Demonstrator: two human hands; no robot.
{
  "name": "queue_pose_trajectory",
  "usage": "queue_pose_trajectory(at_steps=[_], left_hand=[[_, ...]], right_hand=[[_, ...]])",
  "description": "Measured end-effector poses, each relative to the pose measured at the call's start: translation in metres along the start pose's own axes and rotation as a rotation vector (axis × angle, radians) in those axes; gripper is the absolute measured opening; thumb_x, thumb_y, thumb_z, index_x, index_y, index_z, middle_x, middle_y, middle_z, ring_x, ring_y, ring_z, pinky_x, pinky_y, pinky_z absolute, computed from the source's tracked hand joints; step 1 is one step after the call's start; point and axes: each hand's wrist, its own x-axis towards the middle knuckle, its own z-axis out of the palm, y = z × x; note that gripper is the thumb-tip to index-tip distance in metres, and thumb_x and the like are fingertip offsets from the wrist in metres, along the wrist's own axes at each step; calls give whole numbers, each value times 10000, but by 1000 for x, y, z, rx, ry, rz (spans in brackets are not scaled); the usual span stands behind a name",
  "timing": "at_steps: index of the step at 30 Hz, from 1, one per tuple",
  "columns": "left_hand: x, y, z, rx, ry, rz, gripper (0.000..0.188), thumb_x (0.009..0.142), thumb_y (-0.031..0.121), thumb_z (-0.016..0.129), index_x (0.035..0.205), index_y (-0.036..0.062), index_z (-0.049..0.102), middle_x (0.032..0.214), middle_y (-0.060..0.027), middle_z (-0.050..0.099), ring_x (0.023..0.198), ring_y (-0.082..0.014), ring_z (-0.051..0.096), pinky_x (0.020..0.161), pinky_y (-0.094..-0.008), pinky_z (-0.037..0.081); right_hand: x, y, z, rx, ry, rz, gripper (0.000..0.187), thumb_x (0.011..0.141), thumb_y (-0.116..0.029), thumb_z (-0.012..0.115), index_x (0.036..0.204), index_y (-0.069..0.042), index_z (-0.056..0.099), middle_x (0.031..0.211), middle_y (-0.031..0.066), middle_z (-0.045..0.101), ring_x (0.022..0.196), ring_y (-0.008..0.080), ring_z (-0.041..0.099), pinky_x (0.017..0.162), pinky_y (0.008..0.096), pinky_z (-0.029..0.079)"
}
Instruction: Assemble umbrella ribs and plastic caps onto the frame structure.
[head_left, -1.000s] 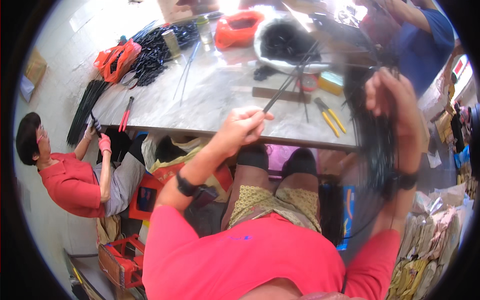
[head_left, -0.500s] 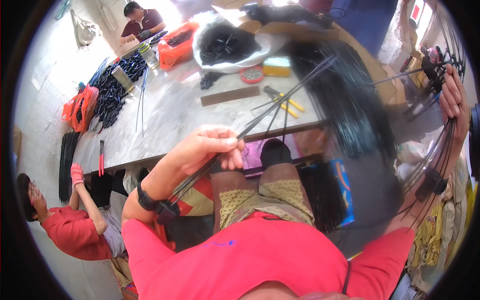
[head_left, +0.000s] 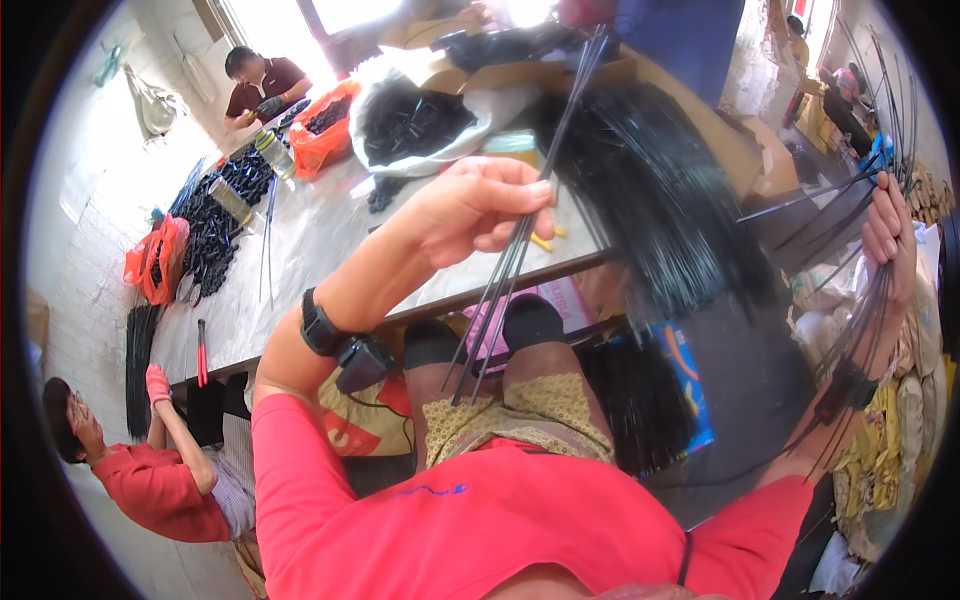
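My left hand (head_left: 488,208) is raised over the table's near edge, thumb and fingers closed on a few long, thin black rods (head_left: 571,108). They slant steeply, with their lower ends hanging above my lap. Far to the right, my right hand (head_left: 888,228) is wrapped round a loose bunch of similar black rods (head_left: 866,322), which fan out above and below it along my forearm. A big heap of black rods (head_left: 650,205) lies on the table's right part, between my two hands. Yellow-handled pliers (head_left: 543,243) are mostly hidden behind my left hand.
A white bag (head_left: 470,135) and a red bag (head_left: 322,140) of small black pieces stand on the table (head_left: 330,255). More black pieces (head_left: 210,240) are piled at left, near red-handled pliers (head_left: 202,352). Two co-workers sit at the far side (head_left: 262,85) and at left (head_left: 160,485).
My left hand has moved up and to the right, and its rods have swung from a slant to nearly upright. My right hand keeps its bunch, slightly lower in view.
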Motion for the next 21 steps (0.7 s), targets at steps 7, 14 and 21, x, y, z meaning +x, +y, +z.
queue_pose_trajectory(at_steps=[7, 14, 21], left_hand=[[26, 36, 24, 116, -106, -10, 205, 967, 141, 613, 1000, -61, 598, 750, -122, 672, 388, -25, 428, 335, -154, 296], [104, 65, 19, 250, -70, 123, 188, 975, 172, 607, 992, -15, 609, 791, -69, 676, 428, -3, 434, 346, -141, 303], [170, 24, 67, 242, 110, 327, 181, 966, 151, 619, 849, 21, 570, 869, -141, 719, 482, -73, 507, 436, -178, 398]], right_hand=[[1, 13, -40, 113, -45, 29, 269, 1088, -170, 361, 1131, 40, 524, 622, -48, 353, 385, 17, 325, 323, 174, 343], [2, 24, -71, 154, -56, 64, 244, 1091, -172, 344, 1125, 3, 512, 631, -57, 363, 405, 21, 326, 336, 170, 314], [-7, 30, -67, 127, 19, 59, 253, 1092, -184, 344, 1122, 2, 513, 620, -62, 351, 385, 23, 304, 318, 175, 297]])
